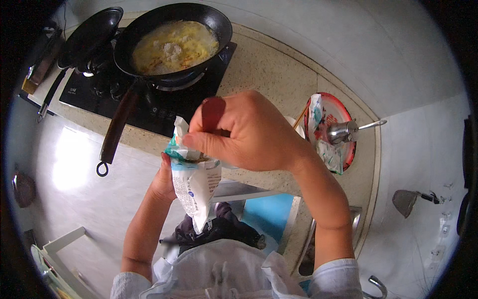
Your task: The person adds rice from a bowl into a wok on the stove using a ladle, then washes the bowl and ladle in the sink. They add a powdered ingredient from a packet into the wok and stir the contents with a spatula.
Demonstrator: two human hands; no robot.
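Observation:
My left hand [165, 180] holds a white plastic packet [196, 190] with printing on it, upright in front of me. My right hand [246, 134] is at the packet's open top, thumb against its torn white and green flap. A dark red, rounded thing [213, 114] shows at the right fingers; I cannot tell what it is. Beyond my hands, a black wok [129, 61] stands on the stove, its dark handle pointing towards me. In it lies a yellow, egg-like mixture [149, 50] in liquid, with a pale clump [172, 51] near the middle.
A second black pan [89, 35] sits at the left of the black glass cooktop [171, 108]. On the counter at right, a red-rimmed tray [350, 157] carries a metal cup [341, 132] and white packets [330, 156]. A spatula [405, 202] hangs on the right wall.

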